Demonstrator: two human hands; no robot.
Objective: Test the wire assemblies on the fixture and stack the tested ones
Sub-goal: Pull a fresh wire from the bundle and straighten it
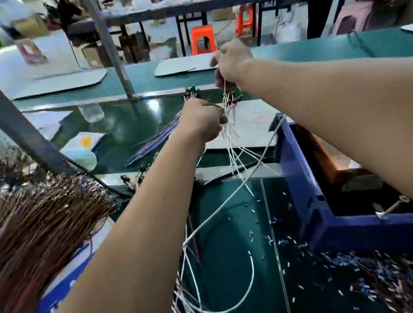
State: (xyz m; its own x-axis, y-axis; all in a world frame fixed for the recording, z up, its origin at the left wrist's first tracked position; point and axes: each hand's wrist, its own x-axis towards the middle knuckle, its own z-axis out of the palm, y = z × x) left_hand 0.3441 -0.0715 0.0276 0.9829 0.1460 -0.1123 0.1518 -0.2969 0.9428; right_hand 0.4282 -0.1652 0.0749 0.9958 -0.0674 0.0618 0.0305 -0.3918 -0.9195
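Both hands are raised over the green bench, holding a bunch of thin white wire assemblies [233,153] that hang down and spread toward me. My left hand [201,120] grips the bunch near its upper ends, fingers curled round it. Just above, my right hand [232,64] pinches the tops of the same wires, where small dark connectors [232,99] stick out. A flat stack of multicoloured wire assemblies [154,142] lies on the bench left of my left hand. The test fixture cannot be made out.
A large sheaf of brown wires [35,229] fills the left foreground. A blue bin [306,191] stands at the right. Small cut pieces [370,274] litter the green mat. A slanted grey frame post [5,113] crosses the left. White cards [183,64] lie on the conveyor behind.
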